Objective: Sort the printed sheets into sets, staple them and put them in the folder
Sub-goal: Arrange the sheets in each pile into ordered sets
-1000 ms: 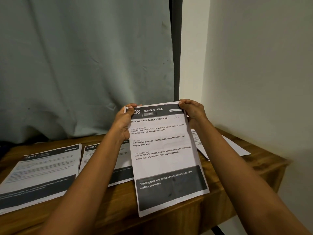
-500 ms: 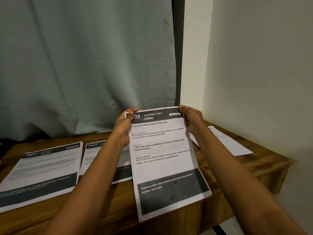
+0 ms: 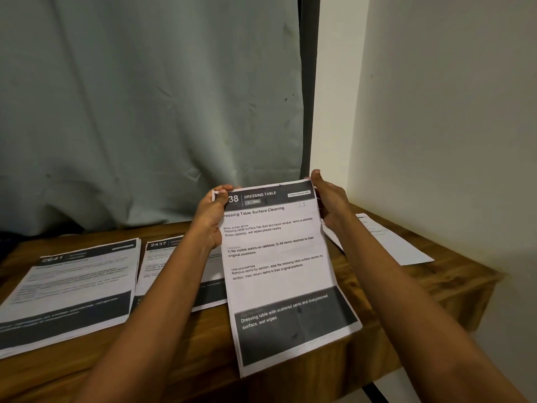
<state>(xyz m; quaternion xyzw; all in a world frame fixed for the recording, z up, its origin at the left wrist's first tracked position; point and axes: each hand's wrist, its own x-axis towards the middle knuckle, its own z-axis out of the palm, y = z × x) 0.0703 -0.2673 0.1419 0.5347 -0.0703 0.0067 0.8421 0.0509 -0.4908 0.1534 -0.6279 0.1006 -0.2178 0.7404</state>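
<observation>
A set of printed sheets headed "Dressing Table" is held up over the wooden table, its lower edge past the table's front. My left hand pinches its top left corner, thumb on the front. My right hand grips its top right edge. On the table lie a stack headed 2641 at the left and a stack headed 2437 beside it, partly hidden by my left forearm. Another loose sheet lies at the right behind my right arm.
A grey-green curtain hangs behind the table. A white wall closes the right side, with the table's right end close to it. No stapler or folder shows in view.
The view has shifted slightly, so the held sheets and both hands sit a little lower in the frame. Both grips on the top corners stay the same.
</observation>
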